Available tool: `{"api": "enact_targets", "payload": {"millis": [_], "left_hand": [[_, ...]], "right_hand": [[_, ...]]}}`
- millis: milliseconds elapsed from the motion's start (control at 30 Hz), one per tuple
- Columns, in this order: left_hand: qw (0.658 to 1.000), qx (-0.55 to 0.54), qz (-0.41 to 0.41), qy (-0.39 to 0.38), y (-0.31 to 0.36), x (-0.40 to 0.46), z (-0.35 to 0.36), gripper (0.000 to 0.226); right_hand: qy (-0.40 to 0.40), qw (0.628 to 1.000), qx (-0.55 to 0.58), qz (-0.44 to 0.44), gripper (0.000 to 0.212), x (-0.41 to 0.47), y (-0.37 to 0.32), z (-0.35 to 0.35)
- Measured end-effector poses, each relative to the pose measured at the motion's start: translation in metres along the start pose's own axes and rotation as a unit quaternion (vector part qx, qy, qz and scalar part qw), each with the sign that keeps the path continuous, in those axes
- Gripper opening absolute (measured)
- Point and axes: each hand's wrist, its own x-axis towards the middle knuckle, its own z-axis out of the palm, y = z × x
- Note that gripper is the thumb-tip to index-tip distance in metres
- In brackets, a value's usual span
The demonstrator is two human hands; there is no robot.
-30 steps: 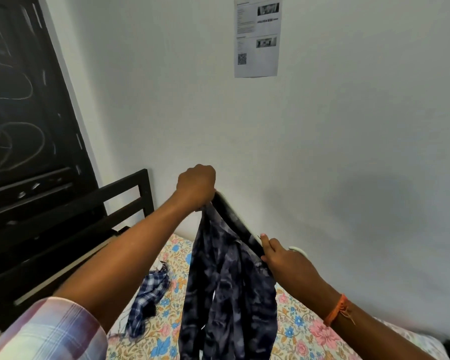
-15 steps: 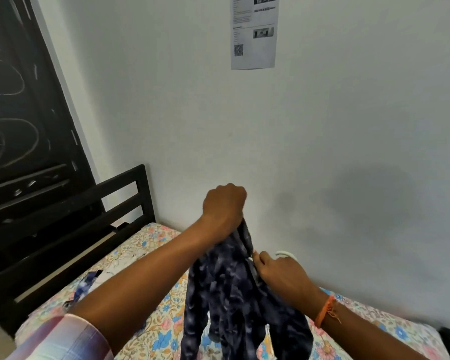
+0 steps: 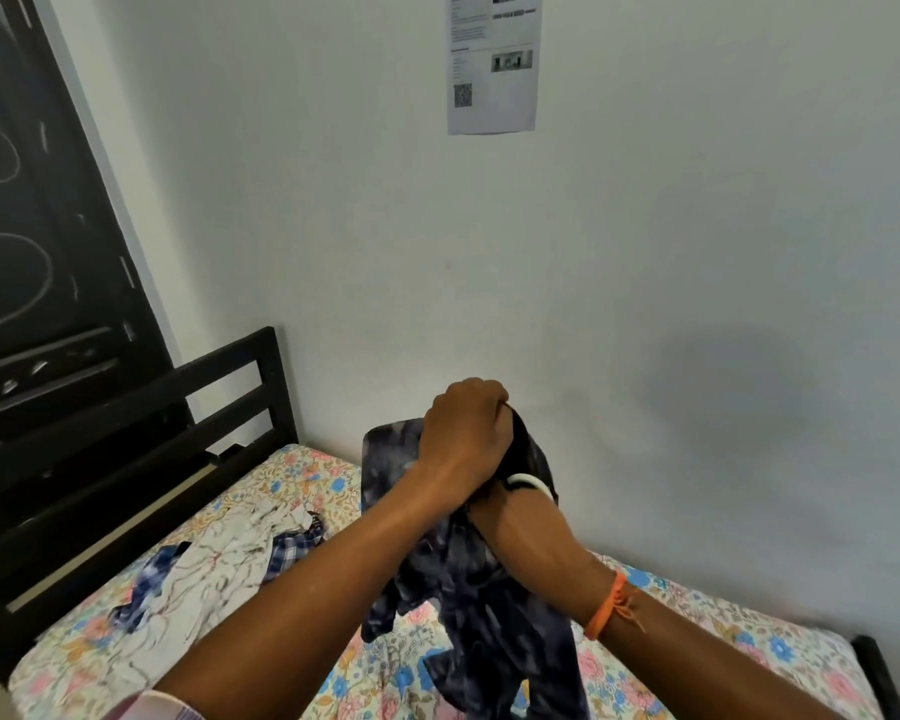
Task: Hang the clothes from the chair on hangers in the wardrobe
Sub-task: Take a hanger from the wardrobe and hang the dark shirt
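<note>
gripping the dark patterned shirt at its top with left hand, right hand hidden inside the cloth so grasp unclear, threading a white hanger; more clothes at nine o'clock on the bed left unhung, wardrobe unseen.

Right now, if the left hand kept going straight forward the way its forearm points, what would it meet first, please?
Probably the bare wall. The left hand, gripping the dark shirt, points up and away over the bed; nothing else shows in that line, though depth is hard to judge.
</note>
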Motion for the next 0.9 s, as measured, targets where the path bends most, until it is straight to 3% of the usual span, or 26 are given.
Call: {"api": "enact_targets", "payload": {"millis": [133, 267, 400, 533, 633, 700, 900], "left_hand": [[1.0, 0.018, -0.019, -0.017, -0.011, -0.004, -0.016, 0.018], [0.996, 0.037, -0.051, -0.061, -0.038, -0.014, -0.022, 0.024], [0.996, 0.052, -0.053, -0.054, -0.049, -0.022, -0.026, 0.013], [0.998, 0.034, -0.025, -0.043, -0.044, -0.025, -0.026, 0.017], [0.997, 0.049, -0.05, -0.015, -0.041, -0.024, -0.026, 0.019], [0.997, 0.057, -0.056, 0.011, -0.043, -0.025, -0.026, 0.018], [0.999, -0.006, 0.041, 0.003, -0.047, -0.025, -0.027, 0.017]], "right_hand": [[-0.024, 0.998, 0.029, 0.047, 0.034, 0.013, 0.044, -0.009], [-0.016, 0.999, 0.028, 0.012, 0.031, 0.021, 0.079, -0.033], [-0.014, 0.999, -0.013, 0.035, 0.031, 0.035, 0.096, -0.061], [-0.01, 1.0, -0.009, -0.024, 0.025, 0.042, 0.091, -0.076], [-0.06, 0.993, -0.01, -0.101, 0.024, 0.044, 0.075, -0.081], [-0.081, 0.993, -0.016, -0.082, 0.027, 0.047, 0.086, -0.086], [-0.069, 0.997, -0.026, -0.02, 0.032, 0.046, 0.119, -0.105]]}}
